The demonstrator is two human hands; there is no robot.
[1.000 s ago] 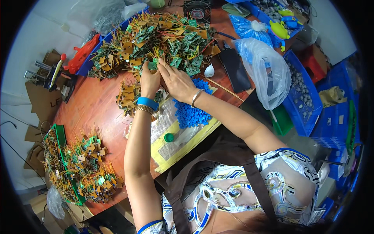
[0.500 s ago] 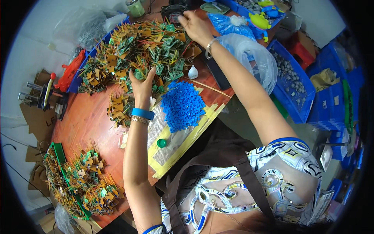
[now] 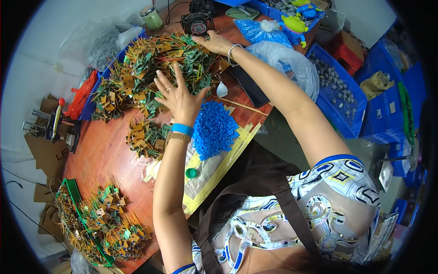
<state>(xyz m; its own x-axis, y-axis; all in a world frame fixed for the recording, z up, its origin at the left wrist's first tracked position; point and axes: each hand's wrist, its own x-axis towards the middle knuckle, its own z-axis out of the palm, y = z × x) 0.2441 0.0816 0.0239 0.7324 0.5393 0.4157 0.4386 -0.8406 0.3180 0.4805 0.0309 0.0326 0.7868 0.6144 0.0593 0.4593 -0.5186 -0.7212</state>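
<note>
A large heap of small circuit boards with wire leads covers the far part of the red table. Over the heap's near side my left hand is spread wide, palm down, with nothing in it. At the far right edge of the heap lies my right hand, its fingers stretched out toward the boards; whether the fingertips touch them I cannot tell. Beside my left wrist is a pile of small blue plastic pieces. A white teardrop-shaped bulb sits between the heap and that pile.
A smaller cluster of boards lies left of my left wrist. More boards stand around a green strip at the near left. Nearby are a green cap, a black fan, a clear plastic bag and a blue bin.
My left hand has shifted right, its fingers now spread wider. My right hand has come down and left, from beside the fan to the heap's edge.
</note>
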